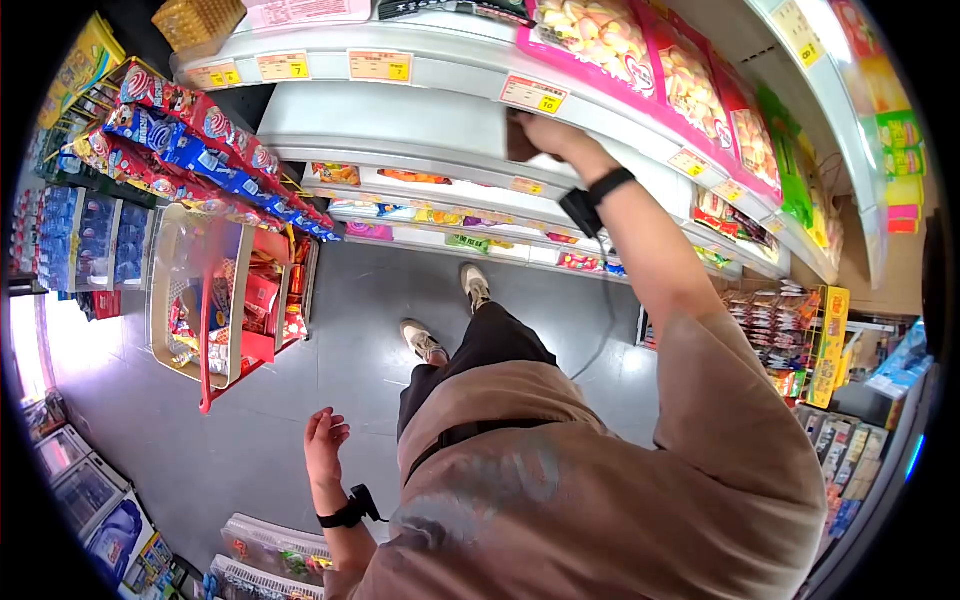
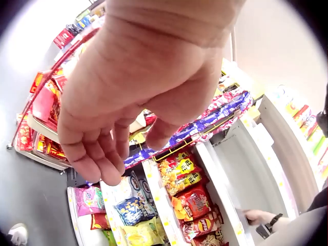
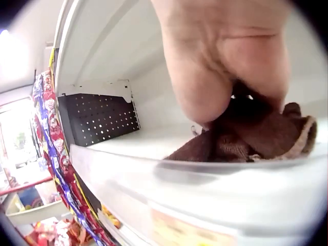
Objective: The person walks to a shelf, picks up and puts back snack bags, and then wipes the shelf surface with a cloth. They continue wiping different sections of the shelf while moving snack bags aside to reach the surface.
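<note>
So the right hand [image 1: 560,142] is holding a bunched-up dark brown cloth [image 3: 269,136] down on a white shelf [image 1: 390,122], just behind the clear front lip [image 3: 120,177] with a price tag on it. Pink-edged bags of marshmallows [image 1: 597,40] sit on the shelf above. Left hand [image 1: 324,450] isn't gripping anything, just hanging in the air with loosely bent fingers, near a shopping cart [image 1: 241,300] full of mostly red packets. Red and blue candy packets [image 1: 185,150] hang beside the shelf end
</note>
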Demonstrator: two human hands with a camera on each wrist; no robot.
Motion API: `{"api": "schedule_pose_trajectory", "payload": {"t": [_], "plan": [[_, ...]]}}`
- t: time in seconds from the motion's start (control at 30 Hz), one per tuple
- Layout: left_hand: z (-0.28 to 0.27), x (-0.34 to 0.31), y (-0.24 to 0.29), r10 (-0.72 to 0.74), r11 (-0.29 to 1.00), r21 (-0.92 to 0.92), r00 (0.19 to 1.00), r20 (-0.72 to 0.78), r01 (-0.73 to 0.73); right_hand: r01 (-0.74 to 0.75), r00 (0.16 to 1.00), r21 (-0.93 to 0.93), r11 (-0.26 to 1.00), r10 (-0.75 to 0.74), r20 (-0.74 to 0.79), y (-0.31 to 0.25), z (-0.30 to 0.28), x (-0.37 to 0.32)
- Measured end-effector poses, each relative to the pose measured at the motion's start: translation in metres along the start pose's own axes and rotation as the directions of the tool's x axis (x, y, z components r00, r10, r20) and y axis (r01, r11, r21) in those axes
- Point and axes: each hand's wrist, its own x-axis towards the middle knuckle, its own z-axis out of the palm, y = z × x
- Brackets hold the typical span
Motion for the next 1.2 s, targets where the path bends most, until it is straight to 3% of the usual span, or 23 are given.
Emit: {"api": "schedule_pose_trajectory", "payload": {"t": [0.03,0.1,0.13,0.17,0.23,0.3,0.4,0.47,0.53,0.67,0.77,0.83,0.97,1.03,1.1,1.2], "plan": [[0.004,0.000,0.004,0.032,0.999,0.009,0.999,0.000,-0.032,-0.030,0.997,0.025,0.999,0.028,0.067,-0.026,-0.006,0.003],[0.004,-0.001,0.017,0.099,0.995,0.032,0.995,-0.001,-0.099,-0.147,0.983,0.277,0.950,0.110,0.144,-0.013,0.005,0.006],[0.000,-0.003,0.021,0.131,0.991,0.040,0.991,-0.005,-0.131,-0.349,0.899,0.495,0.796,0.135,0.417,0.018,0.007,0.014],[-0.004,-0.006,0.023,0.143,0.989,0.036,0.989,-0.047,-0.141,-0.384,0.888,0.461,0.800,0.184,0.421,0.033,-0.015,0.005],[-0.020,-0.011,0.012,0.135,0.991,0.003,0.985,-0.107,-0.135,-0.448,0.894,0.639,0.625,0.304,0.329,0.032,-0.041,-0.023],[-0.036,-0.012,-0.005,0.112,0.993,-0.029,0.984,-0.136,-0.117,-0.396,0.918,0.564,0.725,0.306,0.251,0.037,-0.038,-0.018],[-0.034,-0.015,-0.021,-0.016,1.000,0.004,0.991,-0.132,0.017,-0.072,0.995,0.188,0.980,0.059,0.075,0.003,0.001,0.021],[-0.016,-0.019,-0.012,-0.008,0.999,0.036,0.995,-0.103,0.012,0.065,0.998,0.006,0.998,-0.066,0.026,-0.050,0.019,0.047],[-0.008,-0.020,-0.007,0.029,0.998,0.052,0.998,-0.057,-0.026,0.084,0.996,0.014,0.996,-0.084,0.019,-0.054,0.020,0.055],[-0.015,-0.024,-0.010,0.053,0.998,-0.041,0.994,-0.100,-0.057,-0.002,1.000,0.069,0.998,0.004,-0.019,0.038,-0.014,0.042],[-0.029,-0.028,-0.026,0.018,0.999,-0.037,0.990,-0.142,-0.024,-0.101,0.994,-0.031,0.994,0.100,-0.047,0.080,-0.028,0.027],[-0.034,-0.025,-0.035,-0.026,0.999,-0.038,0.986,-0.165,0.020,-0.024,0.999,-0.090,0.996,0.020,-0.044,0.055,-0.012,0.037],[-0.022,-0.014,-0.037,-0.025,0.999,-0.048,0.992,-0.120,0.020,0.166,0.985,-0.168,0.972,-0.171,-0.012,-0.048,0.027,0.063],[-0.011,-0.008,-0.028,0.004,1.000,-0.030,0.997,-0.075,-0.006,0.207,0.977,-0.165,0.964,-0.213,-0.015,-0.058,0.030,0.075],[-0.003,-0.008,-0.021,0.017,0.999,-0.028,0.999,-0.048,-0.019,0.203,0.977,-0.160,0.966,-0.211,-0.037,-0.024,0.019,0.086],[-0.008,-0.003,-0.034,0.025,0.997,-0.070,0.997,-0.071,-0.029,0.078,0.988,-0.226,0.971,-0.106,-0.112,0.078,-0.020,0.094]]}}
